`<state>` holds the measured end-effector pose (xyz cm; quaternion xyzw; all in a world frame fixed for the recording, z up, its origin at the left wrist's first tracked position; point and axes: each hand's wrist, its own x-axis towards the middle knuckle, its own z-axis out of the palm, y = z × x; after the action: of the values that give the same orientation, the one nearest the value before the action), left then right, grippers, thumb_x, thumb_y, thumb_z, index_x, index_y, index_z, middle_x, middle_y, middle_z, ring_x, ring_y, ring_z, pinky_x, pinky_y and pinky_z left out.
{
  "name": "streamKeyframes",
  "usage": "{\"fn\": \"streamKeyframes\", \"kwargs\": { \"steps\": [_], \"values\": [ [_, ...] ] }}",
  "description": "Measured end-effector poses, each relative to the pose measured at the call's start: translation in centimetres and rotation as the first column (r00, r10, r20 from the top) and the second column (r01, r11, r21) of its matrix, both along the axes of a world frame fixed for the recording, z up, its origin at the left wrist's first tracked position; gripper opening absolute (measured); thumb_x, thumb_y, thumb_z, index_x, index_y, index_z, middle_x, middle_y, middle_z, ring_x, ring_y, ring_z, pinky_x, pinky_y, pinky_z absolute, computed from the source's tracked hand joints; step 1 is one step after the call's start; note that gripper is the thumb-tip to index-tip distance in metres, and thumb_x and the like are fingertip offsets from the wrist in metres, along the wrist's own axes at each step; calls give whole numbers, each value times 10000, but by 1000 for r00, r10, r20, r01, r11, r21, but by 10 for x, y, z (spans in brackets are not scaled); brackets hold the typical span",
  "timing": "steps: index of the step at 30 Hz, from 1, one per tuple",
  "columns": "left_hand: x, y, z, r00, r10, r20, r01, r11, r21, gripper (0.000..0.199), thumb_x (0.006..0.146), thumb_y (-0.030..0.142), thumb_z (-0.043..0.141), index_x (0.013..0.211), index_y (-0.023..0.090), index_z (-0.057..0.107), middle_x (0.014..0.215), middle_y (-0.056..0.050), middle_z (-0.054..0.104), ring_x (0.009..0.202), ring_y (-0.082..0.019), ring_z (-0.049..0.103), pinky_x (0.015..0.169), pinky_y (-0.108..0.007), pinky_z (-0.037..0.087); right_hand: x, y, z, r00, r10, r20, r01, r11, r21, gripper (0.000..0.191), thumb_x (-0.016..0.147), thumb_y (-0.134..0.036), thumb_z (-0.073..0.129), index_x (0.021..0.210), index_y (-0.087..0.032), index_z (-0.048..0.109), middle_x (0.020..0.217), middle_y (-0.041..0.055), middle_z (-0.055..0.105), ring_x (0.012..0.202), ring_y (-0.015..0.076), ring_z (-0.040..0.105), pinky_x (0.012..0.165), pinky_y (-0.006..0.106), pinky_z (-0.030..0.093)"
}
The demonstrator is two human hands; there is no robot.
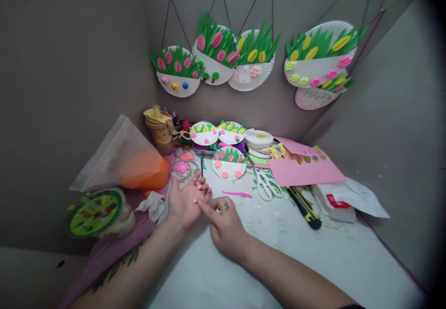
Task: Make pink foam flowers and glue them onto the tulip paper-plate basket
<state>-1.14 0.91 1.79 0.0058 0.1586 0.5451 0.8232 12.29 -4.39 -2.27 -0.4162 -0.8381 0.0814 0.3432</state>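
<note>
My left hand (186,203) is turned palm up over the white table, its fingers loosely spread and slightly curled. Small pink bits (195,201) lie on its palm and by its fingers. My right hand (226,225) has its index finger stretched out, the tip touching or just beside a bit on the left palm; its other fingers are bent. Beyond the hands lies a white paper-plate craft (229,168) with green paper grass, pink tulips and pink flowers. A pink plastic tool (237,194) rests on the table to the right of the left fingers.
White scissors (266,186), a yellow-black cutter (304,209) and pink paper (304,167) lie to the right. A clear bag with orange material (146,172), a green-lidded tub (95,213) and a brown cup (160,134) stand left. Plate crafts (252,74) hang on the wall.
</note>
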Motion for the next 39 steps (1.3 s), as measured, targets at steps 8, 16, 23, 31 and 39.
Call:
{"fn": "streamKeyframes", "kwargs": {
  "steps": [8, 16, 23, 31, 39],
  "values": [
    [0, 1, -2, 998, 3, -69, -1, 1000, 27, 605, 860, 635, 242, 973, 122, 543, 821, -72, 502, 635, -160, 480, 644, -366, 489, -6, 2, 2, 995, -66, 78, 62, 997, 55, 721, 725, -19, 467, 1386, -299, 398, 890, 63, 453, 835, 216, 402, 756, 368, 367],
    [3, 0, 0, 990, 15, -139, -12, 1000, 23, 544, 867, 619, 255, 952, 150, 518, 809, -62, 499, 637, -165, 489, 607, -344, 479, -6, 3, 3, 994, -87, 68, 84, 995, 47, 684, 731, -21, 468, 1363, -279, 439, 884, 61, 444, 837, 215, 402, 766, 376, 364],
    [2, 1, 3, 987, -33, -157, 33, 999, -5, 531, 871, 615, 242, 940, 161, 509, 803, -59, 499, 634, -166, 493, 598, -334, 478, -8, 5, -2, 998, -61, 7, 61, 998, -11, 705, 740, -39, 466, 1385, -317, 400, 860, 45, 404, 817, 207, 387, 739, 353, 381],
    [4, -1, 2, 983, -33, -181, 27, 999, -35, 524, 871, 614, 243, 957, 166, 502, 812, -61, 505, 636, -169, 500, 560, -321, 471, -10, 2, -1, 998, -65, 19, 64, 998, 12, 691, 752, -57, 458, 1392, -308, 392, 873, 54, 406, 828, 216, 385, 747, 366, 382],
    [5, -1, 6, 984, -4, -180, -7, 998, -58, 496, 884, 586, 250, 956, 164, 502, 792, -56, 502, 612, -162, 495, 563, -328, 477, -10, 2, 0, 997, -56, 60, 52, 997, 64, 689, 742, -66, 478, 1389, -286, 399, 901, 70, 438, 832, 224, 387, 750, 379, 376]
  ]
}}
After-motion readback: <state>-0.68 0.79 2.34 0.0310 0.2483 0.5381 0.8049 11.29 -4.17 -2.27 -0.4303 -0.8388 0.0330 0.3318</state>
